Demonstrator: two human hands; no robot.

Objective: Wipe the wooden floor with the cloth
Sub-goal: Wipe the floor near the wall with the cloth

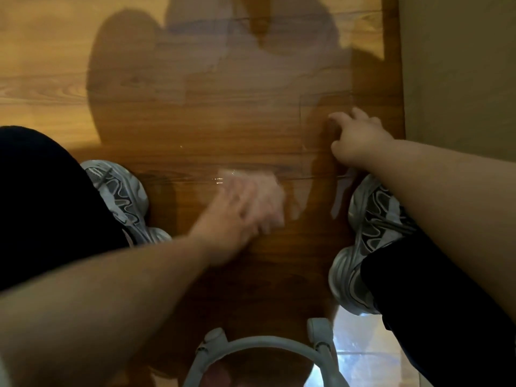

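Observation:
The wooden floor [212,115] fills the view, with a duller damp-looking patch across its middle. My left hand [245,210] is low over the boards between my feet and is heavily motion-blurred. A pale blurred shape at its fingers looks like the cloth [231,177]; the blur hides how the fingers lie on it. My right hand [354,135] is further out to the right, bent fingers propped on the floor, holding nothing.
My two grey trainers stand on either side, the left shoe [120,196] and the right shoe [368,241], under dark trouser legs. A plain wall [460,65] runs along the right edge. A grey curved frame [259,344] sits at the bottom centre.

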